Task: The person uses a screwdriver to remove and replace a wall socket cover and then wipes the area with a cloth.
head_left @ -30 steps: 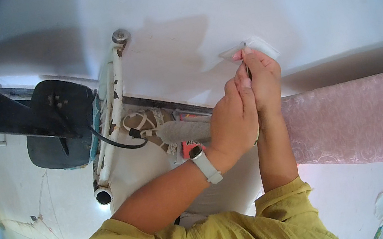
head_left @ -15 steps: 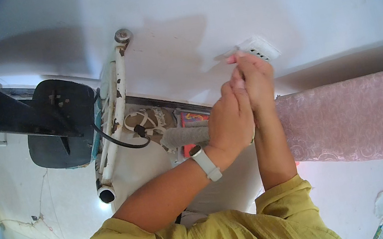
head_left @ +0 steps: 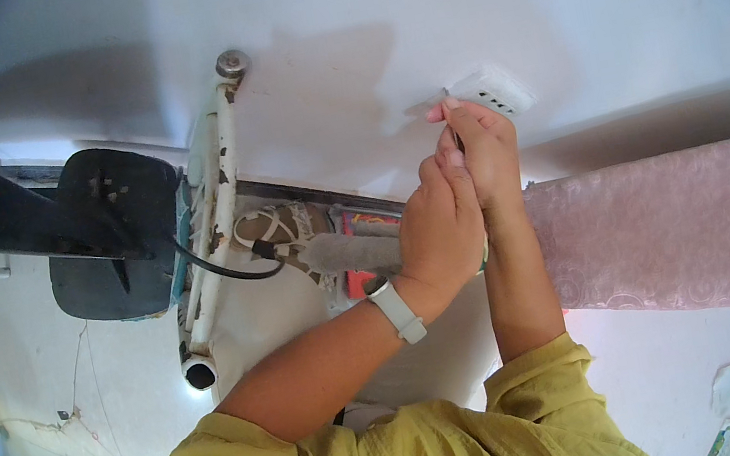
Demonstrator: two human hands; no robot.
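A white wall socket (head_left: 504, 91) with dark holes is set in the pale wall. My right hand (head_left: 489, 149) is at its lower left edge, fingertips pinched around what looks like a screwdriver (head_left: 458, 144). Only a short dark length of its shaft shows between my hands, along with a bit of green by the heel of my left palm. My left hand (head_left: 442, 225), with a grey-strapped watch (head_left: 394, 311) on the wrist, is closed around the handle end. The fingers hide most of the tool, and whether its tip touches the socket cannot be made out.
A chipped white metal frame (head_left: 221, 175) leans at the left, beside a black seat-like pad (head_left: 111, 237) and a black cable (head_left: 227, 268). Sandals (head_left: 292, 226) sit by the wall. A pink patterned cover (head_left: 674, 229) lies over something at the right.
Both hands have barely shifted, staying by the socket. The right fingers have turned slightly, and more of the dark shaft shows between the hands.
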